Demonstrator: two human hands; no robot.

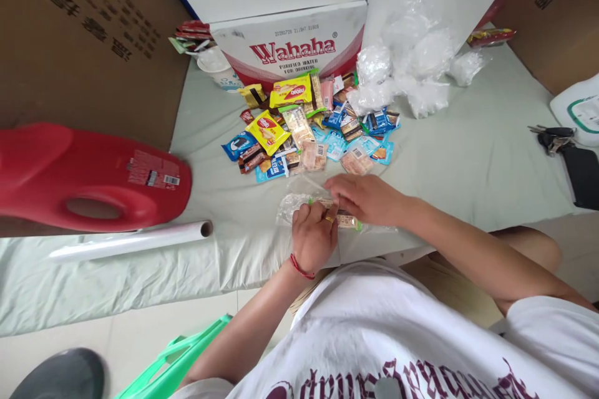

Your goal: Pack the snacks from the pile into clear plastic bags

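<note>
A wrapped snack bar [347, 219] with green ends lies on a sheet of clear plastic film [291, 207] near the front edge of the covered surface. My left hand [313, 234], with a ring and a red cord bracelet at the wrist, has its fingers curled over the bar's left part. From the right, my right hand [369, 198] reaches over the bar, fingers bent and closed at the film's far side, close to my left fingers. Its fingertips are partly hidden. Just beyond lies a pile of packaged snacks, including yellow wafer packs [267, 132] and a pink-toned pack [356, 161].
Crumpled clear plastic bundles [416, 62] sit at the back right, beside a Wahaha carton [299, 40]. On the left are a red jug [93, 177], a film roll [135, 241] and a paper cup [219, 68]. Keys [555, 139] and a black phone-like object [581, 176] lie right.
</note>
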